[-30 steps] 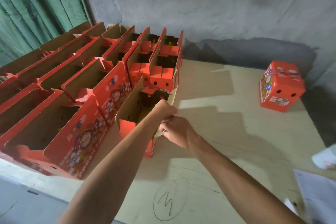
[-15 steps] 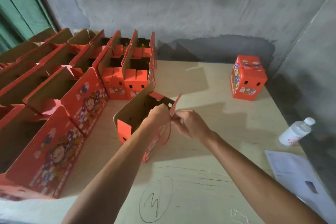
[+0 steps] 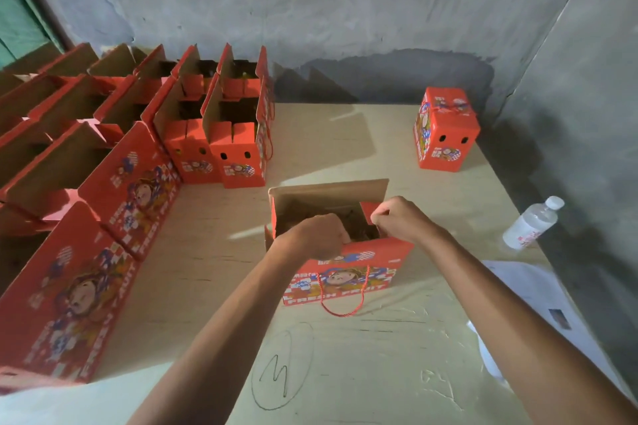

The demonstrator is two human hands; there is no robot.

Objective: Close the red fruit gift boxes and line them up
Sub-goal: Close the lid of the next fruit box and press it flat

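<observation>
The left hand [image 3: 316, 235] grips the near wall of the open red gift box [image 3: 340, 272]. The right hand [image 3: 397, 219] pinches its red side flap [image 3: 370, 212] — a closed box [image 3: 445, 129] stands at 1 o'clock.

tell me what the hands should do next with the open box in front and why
Probably fold the small red side flap inward: the right hand pinches it, the left hand grips the front panel, and the box is open on top.

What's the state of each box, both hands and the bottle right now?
box in hand: top flaps open, upright on the table.
left hand: grips the near flap's edge.
right hand: pinches the small red side flap.
far box: closed, upright, standing alone.
boxes on the left: flaps open, in rows.
water bottle: capped, lying down.
</observation>
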